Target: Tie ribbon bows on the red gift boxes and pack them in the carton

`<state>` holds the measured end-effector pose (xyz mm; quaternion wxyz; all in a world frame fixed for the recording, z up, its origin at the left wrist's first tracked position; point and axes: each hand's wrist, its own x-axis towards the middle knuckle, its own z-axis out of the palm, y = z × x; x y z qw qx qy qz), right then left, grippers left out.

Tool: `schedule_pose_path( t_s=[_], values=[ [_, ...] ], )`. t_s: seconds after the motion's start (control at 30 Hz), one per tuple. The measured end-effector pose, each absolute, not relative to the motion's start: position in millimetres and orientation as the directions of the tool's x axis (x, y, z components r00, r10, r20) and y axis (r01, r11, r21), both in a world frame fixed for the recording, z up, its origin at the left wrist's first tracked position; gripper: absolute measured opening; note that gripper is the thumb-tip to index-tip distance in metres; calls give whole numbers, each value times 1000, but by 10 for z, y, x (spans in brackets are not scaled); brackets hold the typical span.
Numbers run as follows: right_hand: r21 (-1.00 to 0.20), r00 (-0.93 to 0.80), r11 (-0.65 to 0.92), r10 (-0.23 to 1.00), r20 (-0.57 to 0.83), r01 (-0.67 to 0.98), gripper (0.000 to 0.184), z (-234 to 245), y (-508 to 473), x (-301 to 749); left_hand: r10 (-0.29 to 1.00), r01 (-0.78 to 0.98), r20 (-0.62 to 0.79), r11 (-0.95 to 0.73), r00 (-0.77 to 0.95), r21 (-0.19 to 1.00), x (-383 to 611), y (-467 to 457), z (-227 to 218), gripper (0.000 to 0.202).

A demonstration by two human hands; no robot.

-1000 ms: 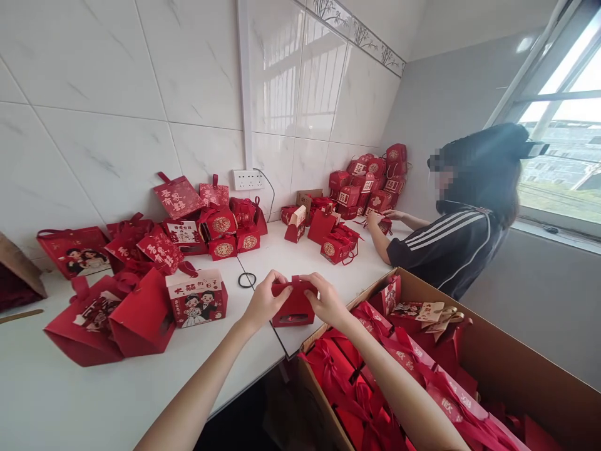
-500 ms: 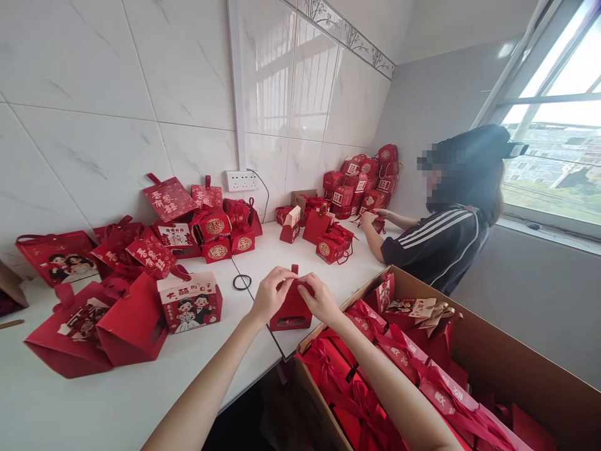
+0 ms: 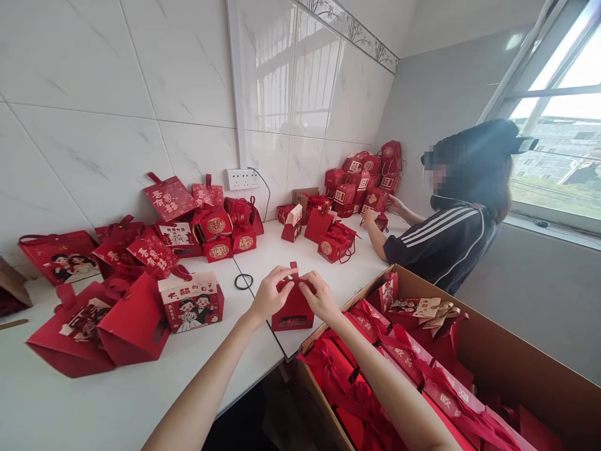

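A small red gift box (image 3: 293, 311) stands upright on the white table (image 3: 141, 388) near its front edge. My left hand (image 3: 270, 293) pinches the left side of its folded top. My right hand (image 3: 320, 295) pinches the right side, so both hands are closed on the box's peaked top flaps. A small red tab sticks up between my fingers. A black ring (image 3: 243, 281) lies on the table just left of my left hand.
A cardboard carton (image 3: 498, 357) full of flat red boxes stands at my right. Red gift bags (image 3: 107, 319) and a printed box (image 3: 191, 302) lie at left, more red boxes along the tiled wall. Another person (image 3: 451, 232) in a striped dark top works at the far corner pile (image 3: 366, 178).
The box's top flaps have come together from a wide open top into a narrow peak, and my two hands have moved closer to each other. The other person's hands shifted slightly.
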<state>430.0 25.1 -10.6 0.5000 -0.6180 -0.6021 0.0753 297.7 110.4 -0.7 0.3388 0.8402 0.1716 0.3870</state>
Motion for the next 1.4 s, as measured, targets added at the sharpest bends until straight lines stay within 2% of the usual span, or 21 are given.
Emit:
schedule_pose_path(
  t_s=[0.13, 0.27, 0.4, 0.47, 0.5, 0.6, 0.63, 0.73, 0.83, 0.93, 1.03, 1.1, 1.2, 1.3, 1.4],
  values=[
    [-714, 242, 230, 836, 493, 661, 14, -71, 250, 4319, 574, 53, 496, -687, 651, 725, 3012, 1126, 14, 32],
    [-712, 248, 222, 834, 492, 666, 14, -78, 266, 4333, 635, 41, 449, -604, 629, 796, 3007, 1133, -18, 32],
    [-705, 248, 230, 826, 506, 671, 16, -116, 263, 4330, 698, -15, 399, -487, 595, 874, 2863, 1107, -287, 61],
    [-716, 239, 243, 832, 501, 654, 14, -143, 237, 4333, 701, -8, 331, -421, 632, 907, 2759, 1097, -487, 68],
    [-731, 231, 254, 839, 492, 634, 16, -158, 219, 4340, 684, 12, 289, -400, 670, 917, 2709, 1095, -580, 70],
    [-790, 233, 265, 861, 452, 554, 42, -212, 159, 4405, 639, 110, 188, -396, 745, 912, 2599, 1081, -750, 69],
    [-815, 256, 249, 866, 429, 523, 45, -232, 142, 4445, 644, 141, 174, -408, 745, 902, 2579, 1070, -758, 68],
    [-924, 378, 173, 875, 303, 340, 35, -292, 102, 4597, 714, 184, 215, -437, 667, 880, 2566, 994, -641, 65],
    [-986, 456, 159, 874, 166, 54, 36, -335, 31, 4704, 731, 59, 307, -428, 610, 902, 2576, 846, -387, 56],
    [-944, 424, 115, 905, -29, -310, 37, -350, -112, 4676, 614, -178, 441, -442, 655, 879, 2582, 665, -114, 45],
    [-828, 288, -13, 935, -209, -560, 30, -353, -288, 4557, 564, -277, 501, -437, 657, 856, 2604, 528, 89, 43],
    [-752, 214, -79, 934, -285, -654, 26, -360, -391, 4490, 620, -271, 451, -367, 642, 890, 2639, 471, 178, 40],
    [-678, 174, -97, 931, -321, -729, 19, -384, -505, 4449, 707, -258, 343, -229, 618, 939, 2696, 410, 270, 37],
    [-658, 178, -81, 932, -316, -748, 13, -403, -589, 4434, 719, -275, 308, -168, 622, 947, 2724, 353, 339, 39],
    [-691, 181, -79, 938, -296, -719, 14, -372, -651, 4407, 690, -282, 327, -182, 645, 942, 2716, 310, 370, 38]
  ],
)
